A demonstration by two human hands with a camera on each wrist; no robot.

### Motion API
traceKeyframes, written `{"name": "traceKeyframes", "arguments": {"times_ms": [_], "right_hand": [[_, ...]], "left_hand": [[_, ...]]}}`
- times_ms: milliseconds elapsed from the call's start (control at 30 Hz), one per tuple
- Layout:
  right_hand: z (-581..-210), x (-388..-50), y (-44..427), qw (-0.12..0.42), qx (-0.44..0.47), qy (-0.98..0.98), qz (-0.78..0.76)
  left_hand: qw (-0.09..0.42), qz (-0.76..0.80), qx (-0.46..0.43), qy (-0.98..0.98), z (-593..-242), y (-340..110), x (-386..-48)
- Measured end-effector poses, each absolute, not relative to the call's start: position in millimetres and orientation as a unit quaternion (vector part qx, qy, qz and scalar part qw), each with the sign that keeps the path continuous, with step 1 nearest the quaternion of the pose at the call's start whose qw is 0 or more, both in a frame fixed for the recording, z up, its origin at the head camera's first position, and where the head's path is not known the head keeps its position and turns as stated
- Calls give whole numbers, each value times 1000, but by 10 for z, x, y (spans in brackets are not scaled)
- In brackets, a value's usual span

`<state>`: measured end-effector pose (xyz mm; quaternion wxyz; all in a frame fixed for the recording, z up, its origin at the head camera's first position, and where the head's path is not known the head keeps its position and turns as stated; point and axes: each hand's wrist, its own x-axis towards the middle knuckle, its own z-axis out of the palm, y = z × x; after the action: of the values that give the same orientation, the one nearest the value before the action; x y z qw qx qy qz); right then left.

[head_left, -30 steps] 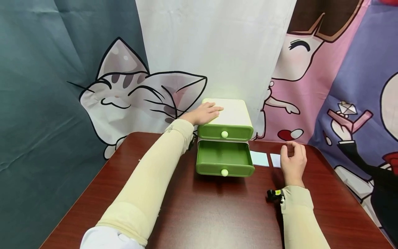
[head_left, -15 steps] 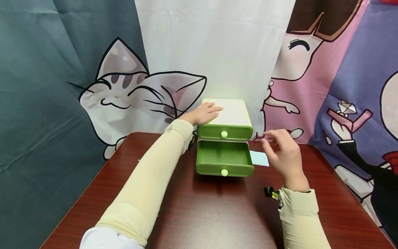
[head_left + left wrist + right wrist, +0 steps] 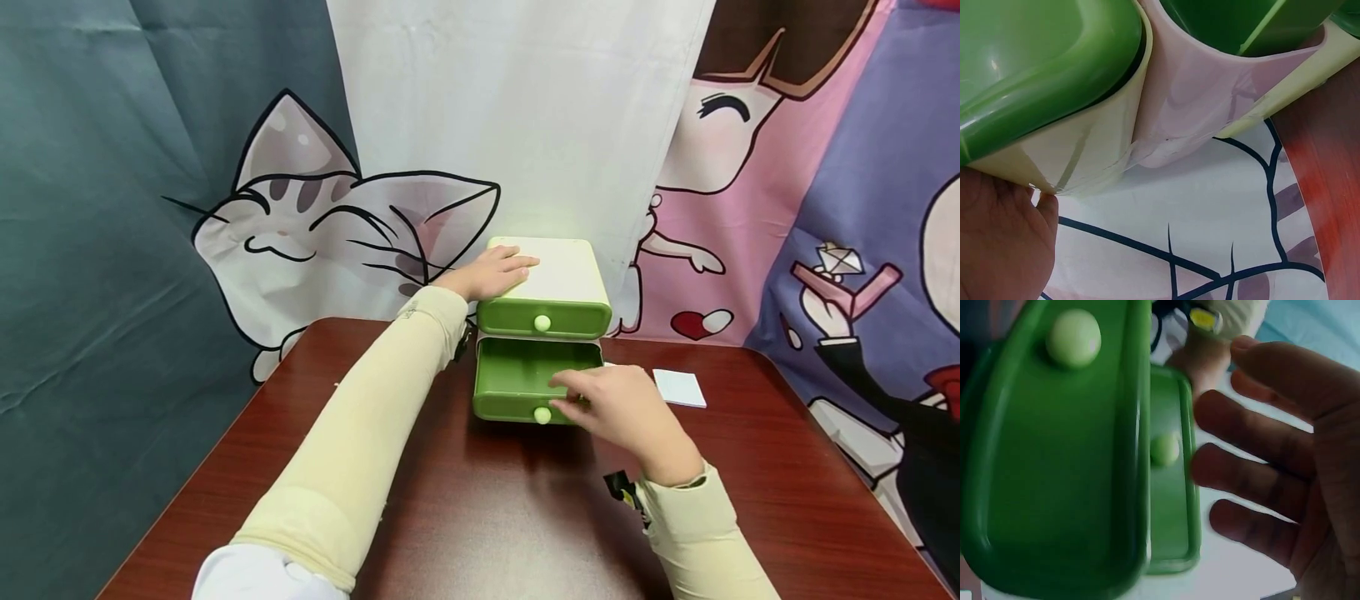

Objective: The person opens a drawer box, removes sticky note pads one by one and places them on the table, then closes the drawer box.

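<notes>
A small cabinet with a white top (image 3: 562,271) and green drawers stands at the back of the table. Its upper drawer (image 3: 510,318) is closed, while the lower drawer (image 3: 517,367) is pulled out, with nothing visible inside. My left hand (image 3: 487,277) rests flat on the cabinet's top left edge; in the left wrist view that hand (image 3: 1007,240) lies against the cream casing (image 3: 1079,156). My right hand (image 3: 618,408), its fingers loosely bent and holding nothing, is by the lower drawer's right front, near the round knob (image 3: 542,415). In the right wrist view, fingers (image 3: 1254,469) stand apart beside the green fronts (image 3: 1060,462).
A pale paper square (image 3: 679,388) lies on the brown table (image 3: 480,517), right of the cabinet. Another sheet is mostly hidden behind my right hand. A printed cloth (image 3: 420,100) hangs behind the table.
My right hand has moved left from above the paper squares to the lower drawer's front, uncovering the right square and covering most of the other. The left hand has stayed in place.
</notes>
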<state>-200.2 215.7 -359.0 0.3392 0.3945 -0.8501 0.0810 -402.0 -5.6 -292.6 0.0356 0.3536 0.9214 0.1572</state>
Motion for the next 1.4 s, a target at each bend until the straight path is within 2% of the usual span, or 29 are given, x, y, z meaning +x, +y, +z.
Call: {"name": "traceKeyframes", "arguments": {"times_ms": [167, 333, 733, 933, 1400], "right_hand": [[-3656, -1950, 2007, 276, 377, -883, 41], [-3730, -1948, 1894, 241, 355, -903, -2], [-3812, -1958, 1779, 231, 298, -926, -31], [-3867, -2033, 1801, 252, 287, -924, -6], [-4139, -2264, 1834, 355, 291, -885, 74]], "left_hand": [[36, 152, 354, 922, -2931, -56, -4033], [32, 147, 359, 921, -2939, -48, -4054], [29, 150, 356, 922, -2954, -50, -4057], [31, 150, 356, 922, -2939, -44, -4051], [34, 161, 358, 919, -2934, -49, -4032]]}}
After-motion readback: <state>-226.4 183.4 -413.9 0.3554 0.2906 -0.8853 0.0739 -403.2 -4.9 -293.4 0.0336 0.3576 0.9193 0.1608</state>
